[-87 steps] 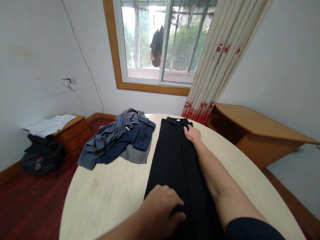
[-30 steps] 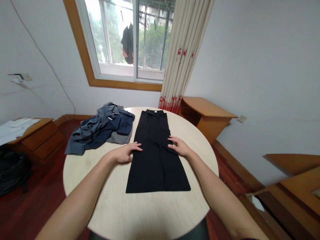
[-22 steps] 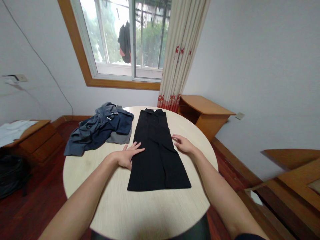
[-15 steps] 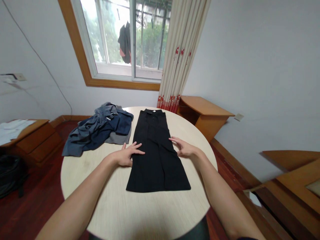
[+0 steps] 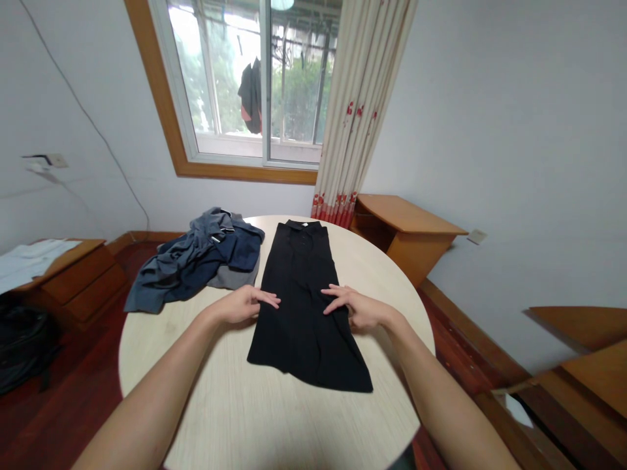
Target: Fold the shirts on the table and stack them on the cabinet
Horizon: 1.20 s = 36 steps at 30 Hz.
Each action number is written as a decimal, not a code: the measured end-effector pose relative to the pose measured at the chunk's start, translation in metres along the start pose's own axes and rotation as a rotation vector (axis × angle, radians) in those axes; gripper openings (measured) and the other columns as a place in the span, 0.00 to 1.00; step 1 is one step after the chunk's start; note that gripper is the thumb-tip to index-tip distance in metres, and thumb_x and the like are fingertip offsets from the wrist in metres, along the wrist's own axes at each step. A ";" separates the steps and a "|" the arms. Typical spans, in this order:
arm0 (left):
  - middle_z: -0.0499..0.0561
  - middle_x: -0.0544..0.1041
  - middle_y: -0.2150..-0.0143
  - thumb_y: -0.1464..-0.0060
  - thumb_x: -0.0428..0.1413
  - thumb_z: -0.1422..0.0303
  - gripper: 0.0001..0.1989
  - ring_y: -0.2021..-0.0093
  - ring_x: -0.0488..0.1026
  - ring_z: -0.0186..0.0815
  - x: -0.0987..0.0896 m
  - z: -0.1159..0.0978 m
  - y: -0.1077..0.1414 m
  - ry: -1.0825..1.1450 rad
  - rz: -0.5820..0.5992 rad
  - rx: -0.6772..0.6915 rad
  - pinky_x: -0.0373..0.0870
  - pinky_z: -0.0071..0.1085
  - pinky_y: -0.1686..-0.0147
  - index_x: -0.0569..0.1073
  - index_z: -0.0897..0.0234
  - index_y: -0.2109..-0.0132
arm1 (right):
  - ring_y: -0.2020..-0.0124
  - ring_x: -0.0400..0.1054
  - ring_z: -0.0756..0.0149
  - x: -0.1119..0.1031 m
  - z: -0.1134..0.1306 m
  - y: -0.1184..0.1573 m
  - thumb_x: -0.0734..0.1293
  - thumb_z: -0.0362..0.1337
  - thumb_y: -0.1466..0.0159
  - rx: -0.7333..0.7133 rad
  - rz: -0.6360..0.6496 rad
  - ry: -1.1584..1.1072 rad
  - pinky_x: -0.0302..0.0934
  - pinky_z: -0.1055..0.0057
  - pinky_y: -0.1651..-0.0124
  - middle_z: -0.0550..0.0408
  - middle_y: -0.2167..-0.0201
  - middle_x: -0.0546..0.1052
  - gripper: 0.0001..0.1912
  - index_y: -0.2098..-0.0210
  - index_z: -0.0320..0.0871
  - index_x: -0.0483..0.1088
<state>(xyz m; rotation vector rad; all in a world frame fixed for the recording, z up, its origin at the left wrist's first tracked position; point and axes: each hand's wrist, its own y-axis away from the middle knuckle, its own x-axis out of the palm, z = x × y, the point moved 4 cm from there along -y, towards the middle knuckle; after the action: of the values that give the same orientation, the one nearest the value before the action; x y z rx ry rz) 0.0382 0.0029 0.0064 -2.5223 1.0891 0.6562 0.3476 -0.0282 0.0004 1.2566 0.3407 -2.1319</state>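
A black polo shirt, folded into a long strip, lies on the round table with its collar at the far end and its hem towards me. My left hand holds the shirt's left edge, its fingers reaching over the cloth and its thumb out of sight. On the opposite edge, my right hand has two fingers stretched over the fabric while the others curl in by the side. The near hem runs slantwise, its right corner closer to me.
A heap of grey and navy clothes lies at the table's far left. Behind the table are a curtain and a wooden desk. A drawer cabinet and a black bag stand on the left.
Both hands have closed in on the shirt's edges, the right one further over the cloth. The hem has gone from nearly straight to slanted and wavy. My view has shifted slightly.
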 end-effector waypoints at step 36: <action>0.49 0.74 0.75 0.44 0.62 0.62 0.12 0.78 0.72 0.30 0.014 0.012 -0.015 0.844 -0.518 -0.408 0.70 0.24 0.79 0.72 0.67 0.65 | 0.70 0.76 0.63 0.001 -0.047 -0.020 0.65 0.37 0.33 0.475 -0.570 -1.419 0.73 0.69 0.63 0.51 0.72 0.81 0.07 0.64 0.41 0.73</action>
<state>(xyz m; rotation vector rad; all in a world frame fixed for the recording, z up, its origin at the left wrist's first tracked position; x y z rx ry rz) 0.0542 0.0098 -0.0095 -3.3513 0.4416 -0.4197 0.3668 0.0107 -0.0262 -0.4683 -0.5096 -3.0771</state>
